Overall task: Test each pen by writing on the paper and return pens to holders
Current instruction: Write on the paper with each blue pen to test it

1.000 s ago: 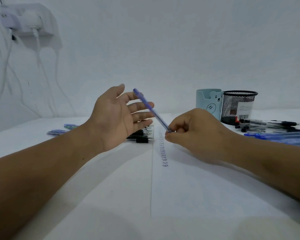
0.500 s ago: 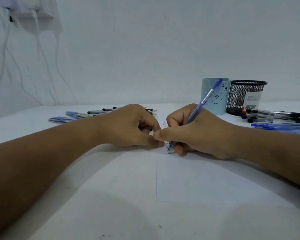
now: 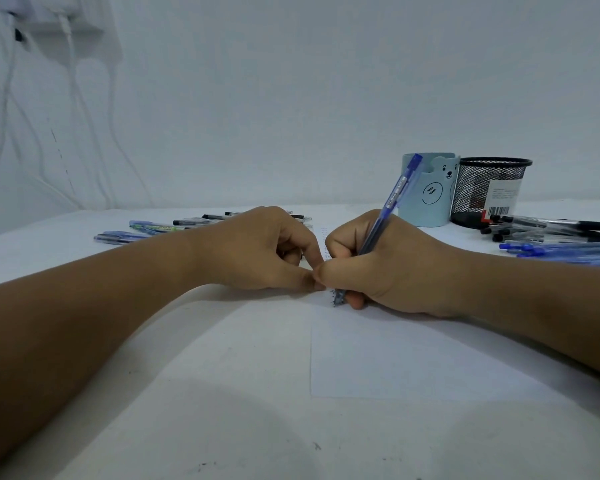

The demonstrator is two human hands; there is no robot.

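Pens are the test subject; one blue pen (image 3: 383, 220) is under test, tip down on the paper (image 3: 413, 358), barrel slanting up and back across the front of the blue bear holder (image 3: 430, 192). Taking that holder as landmark and working down in size: the bench (image 3: 222, 393) carries everything; the paper lies in front of the holder and toward the camera; the black mesh holder (image 3: 489, 192) stands just beside it on the right. Right hand (image 3: 388, 268): grip clenched round the blue pen in writing posture. Left hand (image 3: 267, 251): fingers curled, thumb tip touching the right hand, resting at the paper's left edge; cannot tell whether it holds anything. Progress, as a judgement: a column of small marks (image 3: 324, 244) runs along the paper's left margin behind the hands, so several pens appear tested, yet no pen shows above either holder's rim, so returning seems scarcely begun. Counts: holders, two; paper, one sheet; pens in hand, one. A loose group of pens (image 3: 561, 242) lies right of the holders, black and blue, roughly ten; a second group (image 3: 160, 228) lies well left, partly hidden by the left hand, about eight visible. Exact totals cannot be fixed.
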